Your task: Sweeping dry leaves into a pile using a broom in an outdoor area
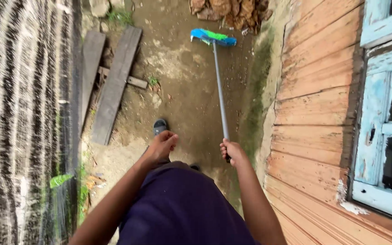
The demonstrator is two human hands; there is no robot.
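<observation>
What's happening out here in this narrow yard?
A person stands on a dirt path between a wooden wall and a fence. Their right hand grips the long handle of a broom, whose blue and green head rests on the ground ahead. The left hand hangs free, holding nothing. Old planks lie to the left.

One broom (214, 37), perhaps three planks (114, 86).

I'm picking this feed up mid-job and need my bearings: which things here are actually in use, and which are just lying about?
In use:
- broom, blue and green head resting on the dirt ground
- right hand, gripping the end of the broom's grey handle
- left hand, holding nothing

Lying about:
- wooden planks on the left
- pile of dry leaves at the top
- window frame, pale blue, in the wooden wall
</observation>
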